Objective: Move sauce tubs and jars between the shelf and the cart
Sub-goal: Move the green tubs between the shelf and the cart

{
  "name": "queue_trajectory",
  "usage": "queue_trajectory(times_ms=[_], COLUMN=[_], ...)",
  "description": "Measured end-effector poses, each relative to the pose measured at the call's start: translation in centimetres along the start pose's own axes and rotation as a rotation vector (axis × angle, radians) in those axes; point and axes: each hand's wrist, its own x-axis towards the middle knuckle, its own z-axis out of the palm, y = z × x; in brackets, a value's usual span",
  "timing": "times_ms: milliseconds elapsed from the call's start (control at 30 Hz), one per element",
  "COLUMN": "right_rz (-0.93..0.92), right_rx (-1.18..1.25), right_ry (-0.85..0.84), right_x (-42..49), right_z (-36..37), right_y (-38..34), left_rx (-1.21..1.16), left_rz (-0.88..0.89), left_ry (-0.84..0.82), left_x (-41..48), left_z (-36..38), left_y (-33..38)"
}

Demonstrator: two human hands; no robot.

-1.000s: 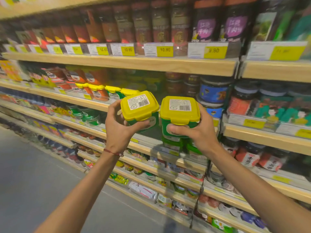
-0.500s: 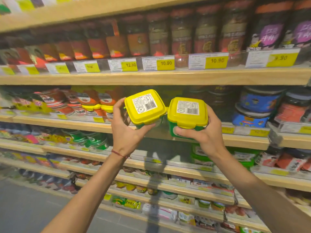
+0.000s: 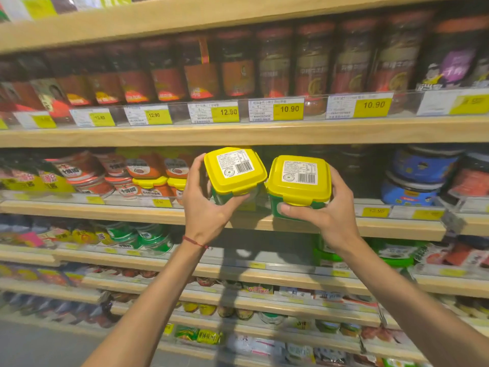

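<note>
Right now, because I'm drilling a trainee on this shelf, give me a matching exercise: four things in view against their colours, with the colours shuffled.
Things:
1. left tub's lid
2. right tub's body
3. string on the left wrist
4. stacked jars at the right of the same shelf

Colours:
A. blue
B. yellow
C. red
D. green

Pairs: 1-B, 2-D, 3-C, 4-A.

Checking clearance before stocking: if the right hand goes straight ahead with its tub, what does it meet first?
Likely the middle shelf's front edge, since the right hand holds its yellow-lidded tub low; if it clears that, a dark gap behind looks free. Depth is unclear.
</note>
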Motion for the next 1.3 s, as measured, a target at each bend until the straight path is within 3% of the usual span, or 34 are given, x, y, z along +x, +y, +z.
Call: queue_trajectory(times_ms=[267,567,1100,1300], right_rz=[0.023,0.03,0.047,0.052], right_rx=[0.005,-0.015,-0.01,-0.034], right_ry=[-0.032,-0.065,-0.072,-0.078], right_x=[0.8,1.4,2.1,2.1], right_z=[0.3,1.2,2.4,2.4], right_y=[-0.1,0.1,0.3,0.5], left_rx=[-0.17,-0.188,-0.059,0.028], left_rz=[-0.192,-0.331,-0.332,-0.343], left_ry=[0.027,0.073,0.233,0.176], left_x=[2.1,2.9,3.8,4.8], left_z=[0.5,0.8,1.1,1.1], left_y=[-1.1,-1.4,-2.3,-2.5])
